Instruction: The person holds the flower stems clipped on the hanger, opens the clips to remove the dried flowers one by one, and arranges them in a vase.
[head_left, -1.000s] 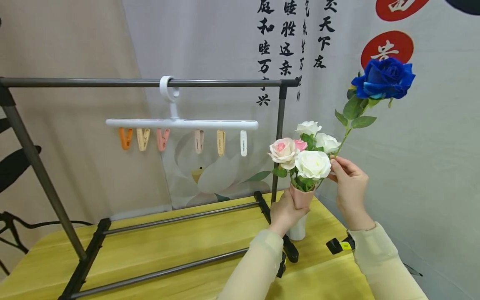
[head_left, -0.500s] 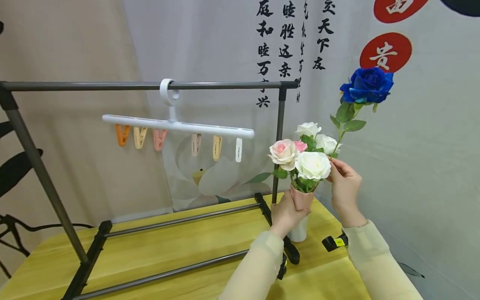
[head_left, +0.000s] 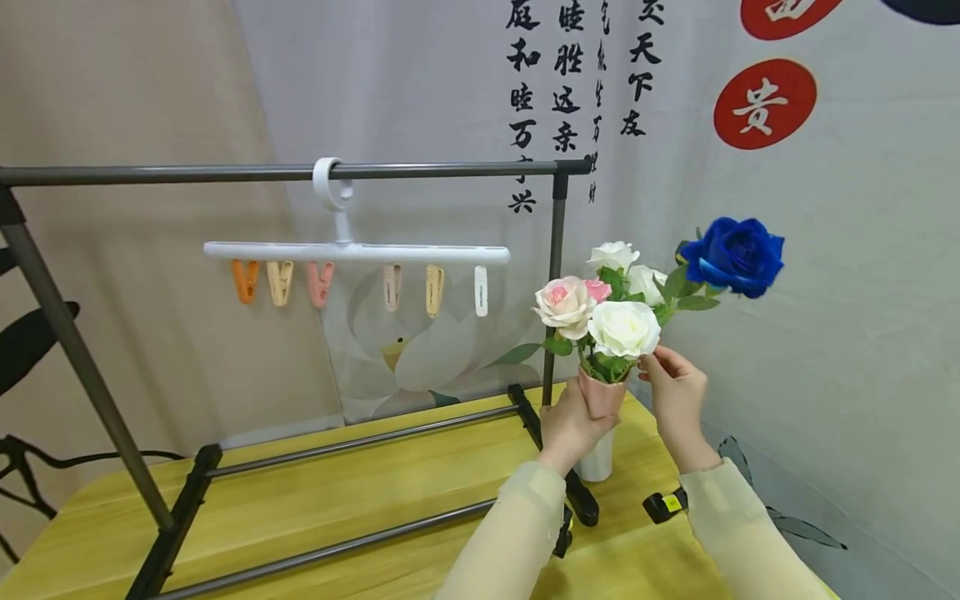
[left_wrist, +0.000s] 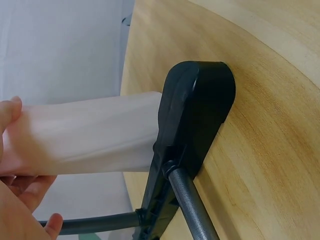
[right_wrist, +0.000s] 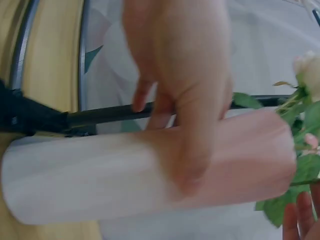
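My left hand (head_left: 572, 429) grips a tall vase (head_left: 606, 397), pink at the top and fading to white. In the left wrist view the vase (left_wrist: 100, 134) stands beside the rack's black foot. White roses (head_left: 625, 328) and a pale pink rose (head_left: 564, 305) fill its mouth. My right hand (head_left: 678, 400) pinches the stem of a blue rose (head_left: 735, 257) close to the rim, behind the front white rose. The bloom leans out to the right. A bit of green stem (right_wrist: 301, 183) shows by my right fingertips (right_wrist: 304, 212) in the right wrist view.
A dark metal rack (head_left: 450, 171) stands on the yellow wood-grain table (head_left: 337, 479). From its bar hangs a white hanger (head_left: 390, 252) with several coloured clips (head_left: 320, 283). A small black and yellow object (head_left: 663, 505) lies near my right sleeve.
The blue rose has come down and tilted over to the right as my right hand lowered toward the vase rim. My left hand kept its hold. The hanger swayed and levelled again.
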